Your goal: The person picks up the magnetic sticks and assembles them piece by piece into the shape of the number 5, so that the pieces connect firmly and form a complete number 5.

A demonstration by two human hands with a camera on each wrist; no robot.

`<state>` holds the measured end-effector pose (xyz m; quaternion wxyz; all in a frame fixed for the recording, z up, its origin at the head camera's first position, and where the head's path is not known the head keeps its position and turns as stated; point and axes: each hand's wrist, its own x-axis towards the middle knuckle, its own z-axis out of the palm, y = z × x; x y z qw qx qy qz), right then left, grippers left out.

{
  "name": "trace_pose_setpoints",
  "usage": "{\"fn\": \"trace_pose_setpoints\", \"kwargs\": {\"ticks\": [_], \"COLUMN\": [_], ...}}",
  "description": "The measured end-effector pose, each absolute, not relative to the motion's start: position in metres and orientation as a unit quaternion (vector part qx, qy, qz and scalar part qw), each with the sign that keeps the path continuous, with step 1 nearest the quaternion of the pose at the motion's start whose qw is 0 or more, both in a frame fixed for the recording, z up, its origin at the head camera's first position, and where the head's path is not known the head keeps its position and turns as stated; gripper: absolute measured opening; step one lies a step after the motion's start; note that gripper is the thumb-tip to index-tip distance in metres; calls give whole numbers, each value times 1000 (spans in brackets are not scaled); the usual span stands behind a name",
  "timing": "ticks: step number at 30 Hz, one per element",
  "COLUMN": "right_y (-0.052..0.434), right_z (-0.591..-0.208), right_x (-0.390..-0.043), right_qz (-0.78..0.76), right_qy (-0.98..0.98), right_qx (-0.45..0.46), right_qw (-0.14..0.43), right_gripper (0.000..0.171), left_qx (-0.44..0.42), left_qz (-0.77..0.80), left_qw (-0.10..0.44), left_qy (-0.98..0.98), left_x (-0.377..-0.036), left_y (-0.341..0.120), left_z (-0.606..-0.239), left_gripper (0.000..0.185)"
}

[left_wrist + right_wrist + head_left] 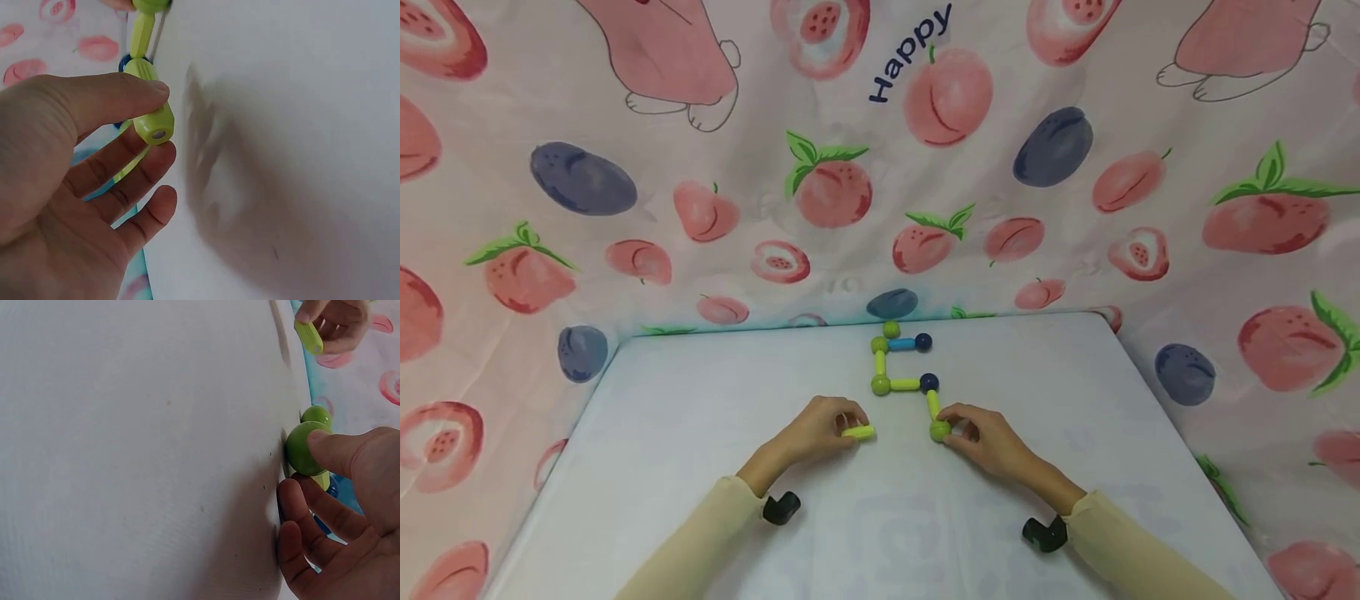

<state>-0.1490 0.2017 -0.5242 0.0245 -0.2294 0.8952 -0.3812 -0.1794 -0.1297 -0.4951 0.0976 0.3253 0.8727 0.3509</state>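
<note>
Pale yellow sleeves [700, 542] enter from the bottom of the head view, each wrist carrying a small black mount. Left of centre, the left hand [816, 433] pinches a loose yellow-green rod [858, 432] between thumb and curled fingers; the rod lies roughly level, its long axis running left to right, its free end pointing toward the other hand, and the left wrist view shows a small metal disc in that end. Right of centre, the right hand [981, 437] grips a green ball [939, 431] with thumb and fingertips against the table. That ball ends a chain of rods and balls [901, 367] just above both hands: a yellow-green rod slants up to a dark blue ball [928, 382], a level yellow rod runs left to a green ball, another rises to further green balls, and a blue rod reaches right to a second dark blue ball. Bare tabletop separates rod and ball. Everything rests on a pale white table [700, 417], backed and flanked by a pink peach-printed cloth [625, 167] reading "Happy".
</note>
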Motion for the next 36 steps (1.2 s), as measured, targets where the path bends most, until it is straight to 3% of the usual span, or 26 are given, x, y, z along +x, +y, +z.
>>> {"fn": "trace_pose_setpoints", "kwargs": {"ticks": [23, 36], "right_y": [200, 201], "right_z": [-526, -527], "right_x": [-150, -150], "right_qz": [-379, -385], "right_qy": [898, 893], "right_qx": [-222, -232], "right_qw": [27, 28], "right_gripper": [31, 29], "left_qx": [351, 368], "left_qz": [349, 339], "left_qw": [134, 126], "left_qy": [859, 857], "left_x": [-193, -193], "left_y": [-65, -50], "left_z": [-499, -501], "left_gripper": [25, 25]}}
